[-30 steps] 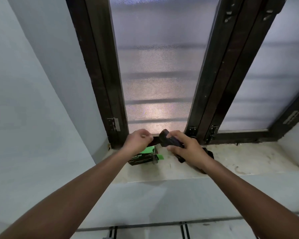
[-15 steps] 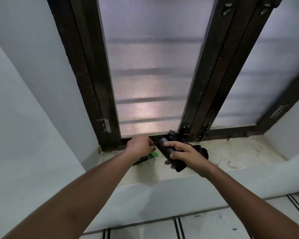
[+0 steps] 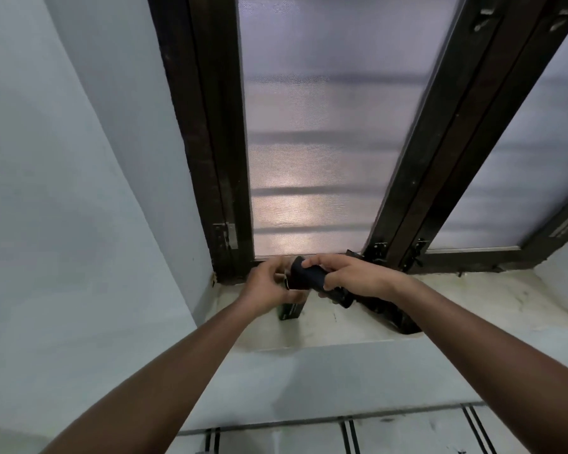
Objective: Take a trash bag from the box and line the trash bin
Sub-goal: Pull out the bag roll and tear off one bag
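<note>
Right hand (image 3: 351,278) grips bag roll (image 3: 309,276) above box (image 3: 289,311); left hand (image 3: 269,286) pinches loose end beside box, likely tearing bag free.

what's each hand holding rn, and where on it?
Right hand: dark trash bag roll, gripped around its middle. Left hand: curled at the roll's loose end above the box; exact hold unclear.

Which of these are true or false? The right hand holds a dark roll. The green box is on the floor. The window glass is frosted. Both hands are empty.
1. The right hand holds a dark roll. True.
2. The green box is on the floor. False: it is on the window sill, under the left hand.
3. The window glass is frosted. True.
4. Both hands are empty. False: the right grips the roll, and the left's curled fingers seem to pinch its loose end.
</note>
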